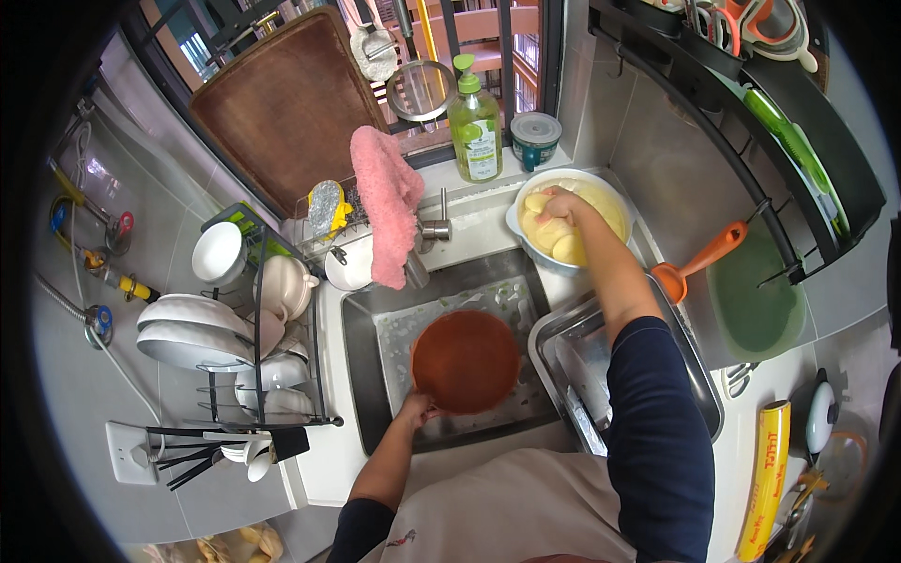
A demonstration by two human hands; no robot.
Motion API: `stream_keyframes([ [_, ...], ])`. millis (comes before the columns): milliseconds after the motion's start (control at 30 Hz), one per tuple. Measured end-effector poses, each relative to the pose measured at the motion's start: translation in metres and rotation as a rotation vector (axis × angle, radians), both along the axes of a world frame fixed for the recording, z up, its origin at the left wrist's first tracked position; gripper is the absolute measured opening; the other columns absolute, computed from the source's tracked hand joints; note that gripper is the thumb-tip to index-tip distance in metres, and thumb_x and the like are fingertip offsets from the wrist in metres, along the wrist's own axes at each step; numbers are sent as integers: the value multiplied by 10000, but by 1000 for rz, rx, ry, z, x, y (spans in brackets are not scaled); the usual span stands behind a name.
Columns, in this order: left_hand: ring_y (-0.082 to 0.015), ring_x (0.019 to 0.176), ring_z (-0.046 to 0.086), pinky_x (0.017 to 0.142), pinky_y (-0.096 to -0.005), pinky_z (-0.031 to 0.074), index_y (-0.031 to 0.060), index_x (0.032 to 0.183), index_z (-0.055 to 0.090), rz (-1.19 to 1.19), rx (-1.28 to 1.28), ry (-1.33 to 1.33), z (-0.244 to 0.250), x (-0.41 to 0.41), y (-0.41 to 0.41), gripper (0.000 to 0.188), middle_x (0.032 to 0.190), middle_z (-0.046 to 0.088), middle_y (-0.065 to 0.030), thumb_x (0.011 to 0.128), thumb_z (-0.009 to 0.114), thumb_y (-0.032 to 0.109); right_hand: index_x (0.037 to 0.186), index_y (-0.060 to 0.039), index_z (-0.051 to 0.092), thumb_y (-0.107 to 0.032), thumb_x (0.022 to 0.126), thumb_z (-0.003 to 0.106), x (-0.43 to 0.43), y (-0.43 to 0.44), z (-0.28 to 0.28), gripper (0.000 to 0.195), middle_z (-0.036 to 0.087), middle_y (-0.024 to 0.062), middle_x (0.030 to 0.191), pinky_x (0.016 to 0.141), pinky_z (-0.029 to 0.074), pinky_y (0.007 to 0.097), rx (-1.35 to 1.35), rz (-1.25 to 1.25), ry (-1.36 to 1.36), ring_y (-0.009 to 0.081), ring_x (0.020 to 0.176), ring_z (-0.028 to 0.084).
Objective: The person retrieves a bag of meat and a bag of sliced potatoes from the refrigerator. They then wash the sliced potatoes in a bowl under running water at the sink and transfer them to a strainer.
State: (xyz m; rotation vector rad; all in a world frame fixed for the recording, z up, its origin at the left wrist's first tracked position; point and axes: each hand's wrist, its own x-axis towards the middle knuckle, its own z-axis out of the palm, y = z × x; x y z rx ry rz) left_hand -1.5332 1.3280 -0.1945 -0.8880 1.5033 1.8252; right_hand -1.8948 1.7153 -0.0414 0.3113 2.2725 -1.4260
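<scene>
My left hand (420,409) grips the near-left rim of a round reddish-brown bowl (466,362), which is held over the metal sink (359,394). Its inside shows no contents. At the back right, my right hand (563,205) reaches into a white bowl (517,224) of cloudy, pale-yellow liquid. Thin, round yellow slices, which look like potato (567,249), lie in that liquid. My right fingers are curled around some of them, and the fingertips are partly hidden. Small green and pale scraps lie on the sink's bottom.
A metal tray (545,338) stands right of the sink, under my right forearm. On the left is a dish rack (260,338) with white bowls. A pink cloth (386,204) hangs by the faucet (438,229). Behind stands a green soap bottle (476,134); an orange scoop (697,264) is at right.
</scene>
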Motion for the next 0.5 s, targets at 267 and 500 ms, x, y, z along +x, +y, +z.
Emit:
stream_keyframes([
  [267, -321, 855, 646, 647, -418, 593, 147, 1335, 274, 102, 78, 202, 111, -30, 55, 560, 1074, 578, -182, 828, 415, -45, 1150, -63, 517, 74, 721, 677, 17, 23, 35, 479, 622, 129, 1030, 773, 530, 472, -458, -240, -143, 289, 917, 636],
  [500, -325, 900, 634, 652, -411, 598, 180, 1352, 176, 104, 108, 282, 133, -49, 70, 650, 1167, 516, -173, 810, 469, -28, 1085, 11, 565, 14, 776, 654, 24, 51, 48, 322, 635, 152, 1010, 798, 526, 422, -568, -284, -202, 287, 892, 641],
])
